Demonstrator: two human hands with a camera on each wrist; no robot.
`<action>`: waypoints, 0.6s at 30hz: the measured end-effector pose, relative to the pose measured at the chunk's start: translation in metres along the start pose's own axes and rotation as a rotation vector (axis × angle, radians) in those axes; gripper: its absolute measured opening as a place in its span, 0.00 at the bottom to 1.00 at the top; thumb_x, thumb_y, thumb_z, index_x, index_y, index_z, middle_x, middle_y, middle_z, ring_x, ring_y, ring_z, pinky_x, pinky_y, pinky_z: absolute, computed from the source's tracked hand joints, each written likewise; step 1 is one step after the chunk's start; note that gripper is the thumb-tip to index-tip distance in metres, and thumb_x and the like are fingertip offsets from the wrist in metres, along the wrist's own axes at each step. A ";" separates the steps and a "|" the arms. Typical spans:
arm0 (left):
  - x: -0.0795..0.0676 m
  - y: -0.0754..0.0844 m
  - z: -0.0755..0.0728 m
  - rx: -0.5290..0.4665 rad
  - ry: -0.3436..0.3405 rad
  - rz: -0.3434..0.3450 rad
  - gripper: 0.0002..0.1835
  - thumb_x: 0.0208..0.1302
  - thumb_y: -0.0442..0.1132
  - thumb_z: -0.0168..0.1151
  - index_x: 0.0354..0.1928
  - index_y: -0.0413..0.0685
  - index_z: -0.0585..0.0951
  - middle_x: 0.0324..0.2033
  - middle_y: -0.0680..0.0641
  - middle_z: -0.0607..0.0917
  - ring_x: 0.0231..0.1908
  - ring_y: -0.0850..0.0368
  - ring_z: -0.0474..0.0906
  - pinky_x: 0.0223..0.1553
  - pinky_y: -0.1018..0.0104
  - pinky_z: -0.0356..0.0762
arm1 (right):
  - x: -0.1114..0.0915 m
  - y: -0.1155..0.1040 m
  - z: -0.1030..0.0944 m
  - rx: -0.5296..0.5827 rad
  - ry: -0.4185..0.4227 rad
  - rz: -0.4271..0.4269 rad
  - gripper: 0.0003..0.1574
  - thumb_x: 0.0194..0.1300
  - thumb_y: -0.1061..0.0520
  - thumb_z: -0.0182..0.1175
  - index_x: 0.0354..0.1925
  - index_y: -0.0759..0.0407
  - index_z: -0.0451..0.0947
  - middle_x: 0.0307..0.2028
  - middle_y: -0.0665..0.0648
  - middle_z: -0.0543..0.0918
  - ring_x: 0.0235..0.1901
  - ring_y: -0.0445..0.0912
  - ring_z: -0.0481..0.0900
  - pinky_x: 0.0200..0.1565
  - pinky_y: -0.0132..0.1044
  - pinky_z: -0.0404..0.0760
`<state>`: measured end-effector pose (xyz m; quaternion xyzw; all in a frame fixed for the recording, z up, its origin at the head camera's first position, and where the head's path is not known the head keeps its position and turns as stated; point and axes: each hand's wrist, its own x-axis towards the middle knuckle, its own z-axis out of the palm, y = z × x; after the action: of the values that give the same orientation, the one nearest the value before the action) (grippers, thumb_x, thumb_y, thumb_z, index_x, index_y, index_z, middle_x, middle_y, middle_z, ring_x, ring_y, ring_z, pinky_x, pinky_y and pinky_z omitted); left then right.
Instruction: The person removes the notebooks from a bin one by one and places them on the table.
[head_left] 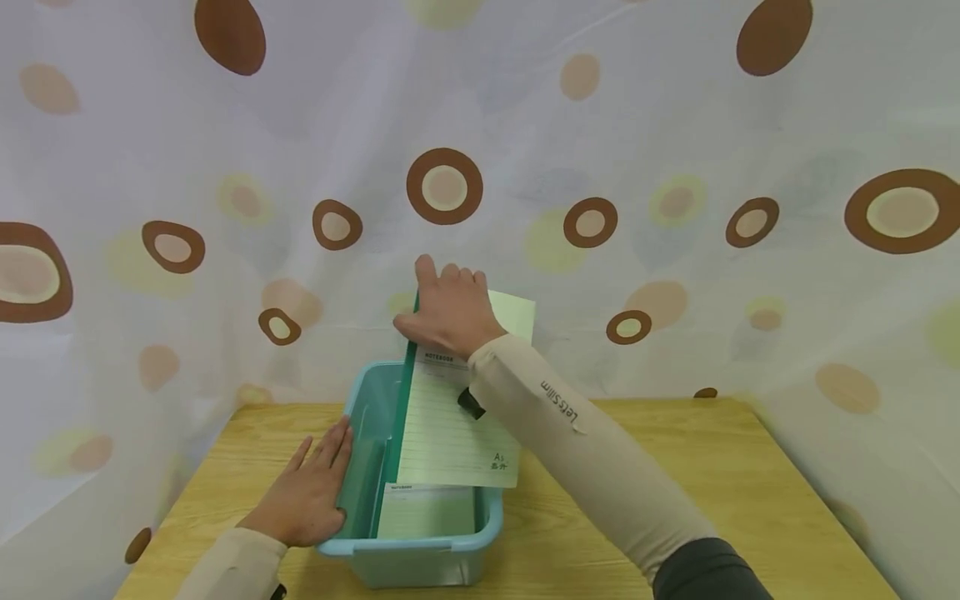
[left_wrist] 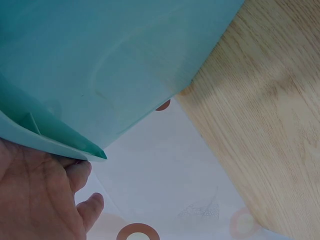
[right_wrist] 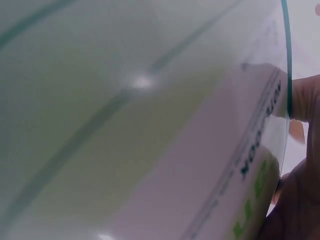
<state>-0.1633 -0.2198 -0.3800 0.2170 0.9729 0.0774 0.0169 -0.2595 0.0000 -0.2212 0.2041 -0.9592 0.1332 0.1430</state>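
Note:
My right hand [head_left: 457, 312] grips the upper part of a notebook [head_left: 442, 433] with a green spine and a lined pale cover. The notebook stands tilted over a light blue plastic bin [head_left: 416, 568], its lower edge above the bin's front part. In the right wrist view the glossy cover of the notebook [right_wrist: 165, 165] fills the frame, the thumb and fingers at its edge. My left hand [head_left: 311, 492] rests along the bin's left rim with its fingers straight. Inside the bin lies another pale notebook [head_left: 427, 510], partly hidden by the held one.
The bin stands on a wooden table [head_left: 660, 483]. Behind the table hangs a white sheet [head_left: 510, 108] with brown and beige ovals, which also runs along both sides.

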 end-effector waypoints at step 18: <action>0.000 -0.001 0.001 0.002 0.021 0.014 0.43 0.49 0.33 0.53 0.69 0.23 0.55 0.72 0.30 0.51 0.71 0.36 0.50 0.67 0.36 0.44 | -0.019 0.124 0.024 0.004 0.010 0.043 0.16 0.53 0.50 0.50 0.35 0.59 0.62 0.25 0.58 0.66 0.26 0.52 0.62 0.35 0.45 0.56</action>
<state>-0.1635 -0.2209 -0.3814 0.2232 0.9716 0.0787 0.0057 -0.3009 0.1083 -0.2743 0.1830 -0.9625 0.1390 0.1445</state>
